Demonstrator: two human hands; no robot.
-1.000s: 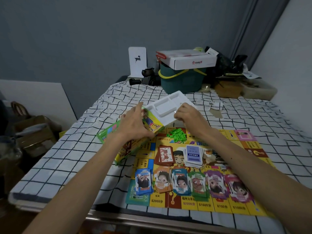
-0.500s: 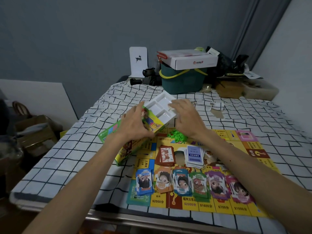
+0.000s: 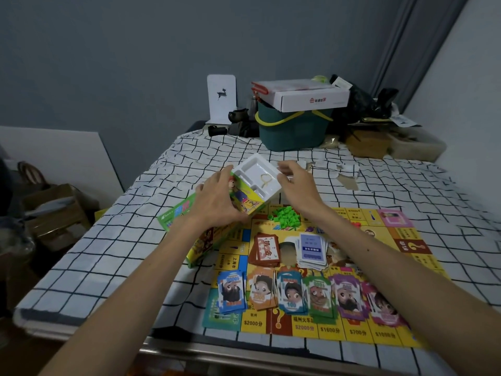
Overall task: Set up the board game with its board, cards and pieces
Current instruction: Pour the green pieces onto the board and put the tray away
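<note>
Head view: left hand [image 3: 217, 199] grips game box [image 3: 176, 216] — right hand [image 3: 296, 184] fingers loose, beside white tray [image 3: 254, 172].

One camera covers the scene, mounted on my head. It faces forward and tilts down across the table [image 3: 122, 253], so my forearms enter from the bottom edge and converge on my left hand [image 3: 217, 198] and right hand [image 3: 298, 183] at mid-frame, by the game box [image 3: 176, 215]. The game board [image 3: 401, 234] lies close, in the lower right. The wide-angle lens also takes in the green bucket [image 3: 287, 131] at the table's far end, the grey wall [image 3: 135, 63] behind it, and cardboard boxes [image 3: 57, 210] at the left, below table level. The cloth's grid lines bow toward the frame edges.
</note>
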